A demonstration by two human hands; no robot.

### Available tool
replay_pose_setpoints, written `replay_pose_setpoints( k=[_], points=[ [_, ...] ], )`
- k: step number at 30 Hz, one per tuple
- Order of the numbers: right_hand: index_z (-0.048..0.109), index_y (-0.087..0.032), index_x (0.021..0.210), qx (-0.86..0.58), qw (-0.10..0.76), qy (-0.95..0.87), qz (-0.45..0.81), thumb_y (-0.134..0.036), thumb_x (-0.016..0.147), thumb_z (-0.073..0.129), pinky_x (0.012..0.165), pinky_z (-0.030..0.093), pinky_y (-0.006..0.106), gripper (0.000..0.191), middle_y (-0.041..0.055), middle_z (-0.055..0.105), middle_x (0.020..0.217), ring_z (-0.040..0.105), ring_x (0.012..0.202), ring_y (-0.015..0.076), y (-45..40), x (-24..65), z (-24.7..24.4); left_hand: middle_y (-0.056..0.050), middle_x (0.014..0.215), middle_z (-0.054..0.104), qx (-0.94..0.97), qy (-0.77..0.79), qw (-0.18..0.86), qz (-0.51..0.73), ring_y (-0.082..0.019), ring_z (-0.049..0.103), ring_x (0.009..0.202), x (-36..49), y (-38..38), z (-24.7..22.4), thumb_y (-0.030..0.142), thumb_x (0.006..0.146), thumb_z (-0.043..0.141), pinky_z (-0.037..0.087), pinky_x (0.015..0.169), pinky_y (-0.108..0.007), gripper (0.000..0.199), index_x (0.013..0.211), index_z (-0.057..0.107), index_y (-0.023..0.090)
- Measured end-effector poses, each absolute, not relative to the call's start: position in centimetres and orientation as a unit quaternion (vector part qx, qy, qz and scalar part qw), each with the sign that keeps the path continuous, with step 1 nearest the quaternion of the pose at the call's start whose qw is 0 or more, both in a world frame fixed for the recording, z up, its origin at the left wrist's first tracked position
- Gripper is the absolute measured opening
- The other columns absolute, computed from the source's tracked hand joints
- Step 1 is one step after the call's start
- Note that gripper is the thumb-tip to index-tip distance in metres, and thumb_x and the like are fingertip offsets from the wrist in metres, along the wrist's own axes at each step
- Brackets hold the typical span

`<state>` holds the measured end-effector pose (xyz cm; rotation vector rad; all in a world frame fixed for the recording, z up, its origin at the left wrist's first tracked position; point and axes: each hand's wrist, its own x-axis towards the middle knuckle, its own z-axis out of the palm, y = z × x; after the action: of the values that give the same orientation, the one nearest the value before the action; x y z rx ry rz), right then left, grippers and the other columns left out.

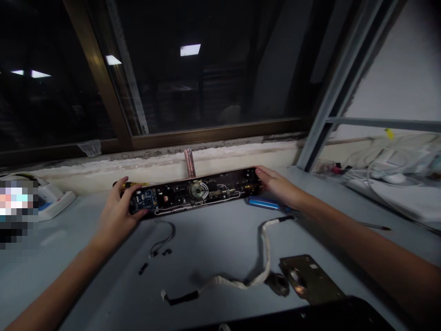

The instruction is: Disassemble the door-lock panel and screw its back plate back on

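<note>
A long black electronic lock panel (220, 186) is tilted up in front of the window wall, its inner side facing me. It shows a blue circuit board (146, 200), a round metal part near the middle and thin white wires. My left hand (121, 207) grips the left end, thumb below the board and fingers at the top edge. Closed on the right end is my right hand (274, 184), its far fingers hidden behind the panel. A blue-handled tool (265, 203) lies below the right end. Behind the left end, a yellow-and-black screwdriver handle (128, 184) shows.
A white-wrapped cable (237, 284), a metal plate (312, 278) and small black connectors (144, 267) lie on the grey table. Another black panel (310, 317) sits at the near edge. A power strip (58, 204) is left; cables and white devices (396, 184) crowd the right.
</note>
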<state>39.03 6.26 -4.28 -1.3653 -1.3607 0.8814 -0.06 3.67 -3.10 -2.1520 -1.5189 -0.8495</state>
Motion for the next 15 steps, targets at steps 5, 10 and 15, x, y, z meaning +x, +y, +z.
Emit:
replay_pose_setpoints(
  k=[5, 10, 15],
  points=[
    [0.058, -0.022, 0.104, -0.559, 0.491, -0.561, 0.364, -0.040, 0.083, 0.042, 0.053, 0.044, 0.025, 0.031, 0.0034, 0.063, 0.084, 0.053, 0.065, 0.0153, 6.4, 39.1, -4.5, -0.017, 0.137, 0.036, -0.767, -0.548, 0.182, -0.281, -0.035, 0.041, 0.123, -0.1, 3.6, -3.0, 0.021, 0.073, 0.065, 0.039, 0.101, -0.048, 0.049, 0.118, 0.047, 0.015],
    [0.057, -0.022, 0.103, -0.560, 0.491, -0.561, 0.361, -0.038, 0.084, 0.042, 0.053, 0.044, 0.024, 0.030, 0.0032, 0.062, 0.083, 0.053, 0.065, 0.0147, 6.2, 39.0, -4.4, -0.016, 0.135, 0.039, -0.775, -0.542, 0.183, -0.267, -0.033, 0.043, 0.121, -0.4, 3.8, -3.1, 0.022, 0.074, 0.060, 0.040, 0.100, -0.049, 0.048, 0.120, 0.045, 0.016],
    [0.058, -0.022, 0.104, -0.560, 0.491, -0.562, 0.360, -0.034, 0.086, 0.038, 0.052, 0.044, 0.023, 0.029, 0.0029, 0.062, 0.083, 0.052, 0.064, 0.0134, 6.3, 39.1, -4.5, -0.017, 0.130, 0.045, -0.779, -0.514, 0.236, -0.272, -0.032, 0.047, 0.116, 0.4, 2.5, -1.3, 0.023, 0.080, 0.049, 0.041, 0.095, -0.045, 0.039, 0.117, 0.048, 0.013]
  ],
)
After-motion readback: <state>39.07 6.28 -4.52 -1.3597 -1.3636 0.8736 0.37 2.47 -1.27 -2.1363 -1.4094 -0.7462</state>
